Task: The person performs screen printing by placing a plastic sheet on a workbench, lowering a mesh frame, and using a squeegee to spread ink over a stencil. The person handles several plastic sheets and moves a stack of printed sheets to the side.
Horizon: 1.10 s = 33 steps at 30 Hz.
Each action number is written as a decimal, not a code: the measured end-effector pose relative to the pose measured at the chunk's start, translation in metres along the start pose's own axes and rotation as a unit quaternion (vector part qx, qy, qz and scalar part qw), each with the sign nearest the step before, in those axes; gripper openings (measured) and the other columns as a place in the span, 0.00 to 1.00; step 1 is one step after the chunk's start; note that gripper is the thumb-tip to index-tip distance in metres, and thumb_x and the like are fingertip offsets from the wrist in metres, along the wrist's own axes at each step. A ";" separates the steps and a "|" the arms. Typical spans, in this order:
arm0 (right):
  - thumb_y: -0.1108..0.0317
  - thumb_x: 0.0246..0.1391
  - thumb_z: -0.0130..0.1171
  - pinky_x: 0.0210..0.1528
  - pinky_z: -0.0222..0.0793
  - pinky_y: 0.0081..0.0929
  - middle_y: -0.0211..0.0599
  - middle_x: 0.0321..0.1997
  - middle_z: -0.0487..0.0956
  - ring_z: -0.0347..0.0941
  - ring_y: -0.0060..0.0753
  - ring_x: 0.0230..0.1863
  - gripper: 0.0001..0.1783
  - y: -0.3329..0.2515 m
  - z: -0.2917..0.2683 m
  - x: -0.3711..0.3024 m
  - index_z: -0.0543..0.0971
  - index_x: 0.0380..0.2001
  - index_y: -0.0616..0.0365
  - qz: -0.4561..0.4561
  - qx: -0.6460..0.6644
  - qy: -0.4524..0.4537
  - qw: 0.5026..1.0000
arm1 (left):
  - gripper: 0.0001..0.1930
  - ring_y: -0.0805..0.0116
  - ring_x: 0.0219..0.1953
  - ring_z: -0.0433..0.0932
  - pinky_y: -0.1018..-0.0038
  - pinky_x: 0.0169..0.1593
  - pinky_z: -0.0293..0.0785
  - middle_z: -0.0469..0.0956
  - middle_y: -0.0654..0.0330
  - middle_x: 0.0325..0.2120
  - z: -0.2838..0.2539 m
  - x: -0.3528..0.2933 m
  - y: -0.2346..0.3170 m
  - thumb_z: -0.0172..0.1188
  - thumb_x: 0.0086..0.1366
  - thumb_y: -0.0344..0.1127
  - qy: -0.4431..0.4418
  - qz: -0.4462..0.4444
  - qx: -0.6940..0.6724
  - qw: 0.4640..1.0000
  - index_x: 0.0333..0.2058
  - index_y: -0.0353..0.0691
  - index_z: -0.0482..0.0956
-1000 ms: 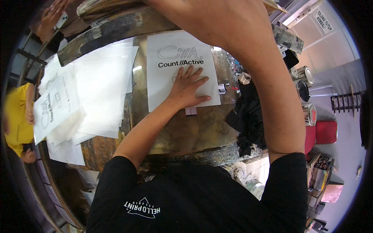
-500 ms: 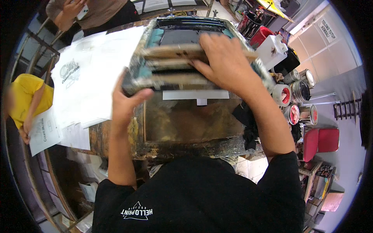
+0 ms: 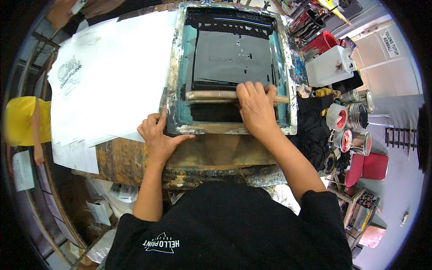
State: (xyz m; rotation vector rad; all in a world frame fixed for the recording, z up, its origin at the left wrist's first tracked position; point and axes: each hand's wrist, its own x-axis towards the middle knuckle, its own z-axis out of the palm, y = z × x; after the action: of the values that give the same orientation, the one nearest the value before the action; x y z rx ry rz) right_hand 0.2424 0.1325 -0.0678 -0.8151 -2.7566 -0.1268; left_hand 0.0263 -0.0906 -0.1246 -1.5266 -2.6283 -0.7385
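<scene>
Left hand: we are pressing our left hand (image 3: pixel 158 137) flat on the near left corner of the screen frame (image 3: pixel 231 129), thumb lying along its front rail and fingers spread open up the left side. It is holding the frame down, not closing around anything.

Right hand: we are wrapping our right hand (image 3: pixel 256 108) over the wooden squeegee (image 3: pixel 216 95), fingers curled over the handle and shut on it near its right half.

Squeegee: it is lying crosswise inside the frame, in the lower third of the mesh, close to the near rail.

Screen frame: it is lying flat on the stained worktable (image 3: pixel 216 155), right in front of us, so we cannot tell what lies beneath it.

Progress: we are judging the stroke to be nearly through. The mesh above the blade is looking wiped and grey, with the lettering showing; a band of black ink (image 3: pixel 211 111) is sitting between the blade and the near rail. What is left, as we are reading it, is the last short stretch of the pull and lifting the frame.

Paper stack: white sheets (image 3: pixel 117 67) are lying just left of the frame, one printed sheet showing at the far left.

Far right: tins (image 3: pixel 355 112), a red tub (image 3: pixel 321 42) and a white jug (image 3: pixel 330 65) are crowding the side bench.
</scene>
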 end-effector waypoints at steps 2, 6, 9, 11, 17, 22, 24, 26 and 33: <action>0.73 0.59 0.55 0.60 0.59 0.57 0.34 0.41 0.75 0.73 0.42 0.49 0.10 0.006 0.006 0.019 0.74 0.44 0.50 -0.001 -0.031 0.030 0.999 | 0.60 0.56 0.53 0.71 0.57 0.60 0.59 0.76 0.58 0.46 -0.001 0.000 0.000 0.84 0.32 0.68 0.010 0.008 -0.005 1.000 0.65 0.42 0.80; 0.70 0.46 0.73 0.58 0.60 0.52 0.35 0.46 0.75 0.73 0.44 0.52 0.27 0.020 -0.003 0.044 0.71 0.48 0.53 -0.001 -0.020 -0.073 0.997 | 0.61 0.57 0.52 0.70 0.57 0.59 0.59 0.77 0.59 0.45 -0.003 0.001 0.000 0.83 0.32 0.68 0.029 0.022 -0.021 0.999 0.66 0.41 0.78; 0.69 0.46 0.74 0.57 0.61 0.52 0.36 0.46 0.77 0.74 0.44 0.53 0.28 0.030 -0.011 0.053 0.71 0.49 0.53 -0.019 -0.034 -0.011 0.999 | 0.61 0.57 0.49 0.69 0.57 0.59 0.60 0.79 0.60 0.41 -0.003 -0.001 0.001 0.83 0.36 0.68 0.038 0.015 -0.057 0.998 0.68 0.42 0.76; 0.70 0.47 0.73 0.57 0.61 0.53 0.35 0.45 0.77 0.74 0.45 0.53 0.26 0.031 -0.011 0.053 0.72 0.48 0.52 -0.020 -0.038 0.045 0.998 | 0.61 0.56 0.47 0.67 0.57 0.58 0.60 0.80 0.60 0.39 -0.002 -0.003 0.002 0.82 0.38 0.67 0.029 -0.017 -0.122 0.992 0.70 0.42 0.74; 0.72 0.54 0.63 0.57 0.61 0.49 0.35 0.41 0.75 0.74 0.43 0.49 0.16 0.003 -0.017 0.020 0.74 0.45 0.51 0.005 -0.072 0.028 0.997 | 0.59 0.57 0.46 0.64 0.58 0.57 0.61 0.81 0.60 0.38 0.002 -0.007 -0.004 0.83 0.42 0.64 0.039 0.010 -0.126 0.991 0.71 0.41 0.72; 0.70 0.56 0.63 0.55 0.61 0.49 0.35 0.41 0.75 0.73 0.43 0.48 0.13 -0.014 -0.064 -0.015 0.75 0.44 0.52 0.003 -0.030 -0.020 0.999 | 0.57 0.63 0.40 0.70 0.64 0.55 0.65 0.79 0.59 0.35 -0.006 0.001 0.018 0.82 0.48 0.64 0.115 0.005 -0.188 0.975 0.71 0.37 0.70; 0.54 0.56 0.68 0.53 0.60 0.47 0.35 0.42 0.76 0.73 0.42 0.48 0.20 -0.012 -0.090 -0.011 0.75 0.44 0.54 -0.003 -0.027 0.046 0.999 | 0.55 0.64 0.42 0.74 0.66 0.54 0.70 0.81 0.55 0.42 -0.019 0.012 0.039 0.81 0.53 0.62 0.155 -0.010 -0.301 0.941 0.71 0.33 0.70; 0.46 0.55 0.69 0.52 0.60 0.47 0.36 0.41 0.76 0.73 0.42 0.49 0.26 -0.010 -0.118 -0.001 0.75 0.44 0.54 -0.012 -0.005 0.121 0.993 | 0.52 0.65 0.44 0.77 0.69 0.52 0.75 0.81 0.51 0.51 -0.037 0.034 0.058 0.80 0.58 0.59 0.194 -0.013 -0.459 0.867 0.70 0.29 0.69; 0.38 0.70 0.53 0.43 0.65 0.42 0.39 0.27 0.80 0.73 0.41 0.31 0.30 0.016 -0.203 0.106 0.80 0.31 0.55 -0.026 -0.081 0.270 0.959 | 0.28 0.74 0.37 0.75 0.70 0.46 0.75 0.81 0.58 0.45 -0.040 0.165 0.044 0.52 0.81 0.37 0.333 0.173 -0.506 0.776 0.73 0.30 0.62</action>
State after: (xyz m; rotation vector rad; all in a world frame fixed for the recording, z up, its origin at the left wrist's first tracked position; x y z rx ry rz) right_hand 0.2112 0.1695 0.1569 -0.6277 -2.2684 -0.5115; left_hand -0.0328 0.0460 -0.0320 -1.3439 -1.3351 -2.3047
